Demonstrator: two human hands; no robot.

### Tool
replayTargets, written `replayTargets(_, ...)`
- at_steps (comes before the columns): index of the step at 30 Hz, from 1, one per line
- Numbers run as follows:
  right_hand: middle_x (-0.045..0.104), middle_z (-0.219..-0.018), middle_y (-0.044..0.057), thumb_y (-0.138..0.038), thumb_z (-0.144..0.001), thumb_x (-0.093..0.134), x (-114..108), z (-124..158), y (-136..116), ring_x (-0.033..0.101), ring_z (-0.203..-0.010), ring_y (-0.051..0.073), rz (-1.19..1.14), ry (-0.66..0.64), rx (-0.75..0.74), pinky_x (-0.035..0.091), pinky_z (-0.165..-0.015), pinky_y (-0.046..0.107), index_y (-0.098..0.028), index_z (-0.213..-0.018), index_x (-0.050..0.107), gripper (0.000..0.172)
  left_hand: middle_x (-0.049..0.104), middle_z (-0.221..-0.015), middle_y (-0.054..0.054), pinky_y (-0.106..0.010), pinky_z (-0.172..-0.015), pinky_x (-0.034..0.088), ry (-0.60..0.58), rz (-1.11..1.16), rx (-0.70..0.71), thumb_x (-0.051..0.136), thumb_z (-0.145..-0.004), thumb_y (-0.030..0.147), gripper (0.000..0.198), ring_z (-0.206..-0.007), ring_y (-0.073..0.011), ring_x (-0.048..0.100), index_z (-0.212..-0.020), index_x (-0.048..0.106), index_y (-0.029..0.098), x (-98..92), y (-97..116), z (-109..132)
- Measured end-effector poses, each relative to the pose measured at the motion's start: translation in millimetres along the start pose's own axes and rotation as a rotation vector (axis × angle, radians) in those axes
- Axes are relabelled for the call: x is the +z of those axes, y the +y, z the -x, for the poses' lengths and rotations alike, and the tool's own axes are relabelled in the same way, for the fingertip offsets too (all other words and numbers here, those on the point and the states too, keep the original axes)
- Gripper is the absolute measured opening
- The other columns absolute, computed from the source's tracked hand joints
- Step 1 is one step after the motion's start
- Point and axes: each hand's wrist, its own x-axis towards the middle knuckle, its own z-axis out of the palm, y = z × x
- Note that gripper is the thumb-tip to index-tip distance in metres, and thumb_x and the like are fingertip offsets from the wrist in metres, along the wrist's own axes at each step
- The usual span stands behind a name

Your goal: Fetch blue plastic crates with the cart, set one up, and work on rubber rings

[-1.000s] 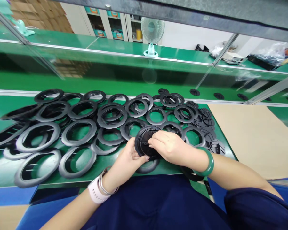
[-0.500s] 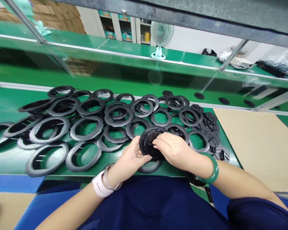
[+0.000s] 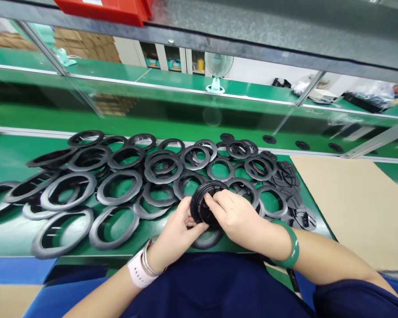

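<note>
A round black part [image 3: 199, 199] is held above the near edge of the green table, tilted toward me. My left hand [image 3: 179, 227] grips its left and lower rim, thumb at the bottom. My right hand [image 3: 234, 215] reaches over its right side, with the fingers pressed into the dark centre; what those fingertips touch is hard to make out. Many black rings [image 3: 119, 187] lie around and beyond the part, some overlapping. Thin black discs [image 3: 290, 196] are piled to the right of the rings.
Brown cardboard [image 3: 345, 203] lies at the right. Behind the rings runs a clear panel with metal posts [image 3: 310, 88]. A grey shelf [image 3: 252, 31] with a red bin [image 3: 109, 9] hangs overhead. A small fan [image 3: 215, 70] stands beyond the panel.
The view has tilted up, bringing the red bin into sight. My right hand's fingers have shifted on the round part, reaching further into its centre. My left hand keeps its hold.
</note>
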Motion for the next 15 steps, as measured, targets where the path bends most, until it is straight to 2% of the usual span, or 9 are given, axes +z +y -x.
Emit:
replayTargets(6,0.064,-0.089,0.015,-0.007,-0.096,0.045,-1,-5,-3,0.053,-0.080,0.024,0.051,-0.014,0.014,0.048,-0.067,0.038,0.003,-0.120,0.064,0.032,0.066,-0.103,0.000,-0.024,-0.080,0.056,0.051,0.103,-0.010,0.079,-0.083,0.027,0.049,-0.095,-0.0153,0.067,-0.119,0.047,0.024,5.3,-3,1)
replayTargets(9,0.064,-0.097,0.015,-0.015,-0.099,0.050,-6,-5,-1,0.055,-0.092,0.026,-0.035,0.061,0.049,0.050,-0.077,0.042,-0.004,-0.125,0.063,0.030,0.066,-0.103,0.000,-0.028,-0.082,0.059,0.067,0.259,-0.070,0.084,-0.077,0.024,0.061,-0.095,-0.0162,0.068,-0.121,0.043,0.025,6.4,-1,0)
replayTargets(12,0.060,-0.120,0.019,-0.026,-0.100,0.056,-8,-2,6,0.051,-0.117,0.030,-0.190,0.235,0.266,0.047,-0.099,0.050,-0.008,-0.141,0.052,0.045,0.066,-0.110,-0.002,-0.029,-0.086,0.059,0.090,0.284,-0.058,0.085,-0.076,0.024,0.065,-0.097,-0.0160,0.067,-0.124,0.040,0.025,5.6,2,0)
replayTargets(13,0.059,-0.126,0.019,-0.028,-0.100,0.056,-7,-1,9,0.051,-0.121,0.029,-0.276,0.238,0.362,0.046,-0.103,0.050,-0.010,-0.144,0.049,0.047,0.066,-0.115,-0.004,-0.029,-0.088,0.059,0.089,0.268,-0.045,0.085,-0.077,0.024,0.065,-0.101,-0.0163,0.067,-0.125,0.040,0.025,5.6,3,0)
replayTargets(15,0.061,-0.125,0.015,-0.030,-0.101,0.055,-2,0,15,0.055,-0.116,0.025,-0.506,0.147,0.538,0.049,-0.101,0.046,-0.015,-0.138,0.053,0.040,0.062,-0.129,-0.007,-0.030,-0.096,0.057,0.065,0.242,-0.022,0.082,-0.080,0.025,0.066,-0.114,-0.0181,0.064,-0.129,0.038,0.025,6.1,5,1)
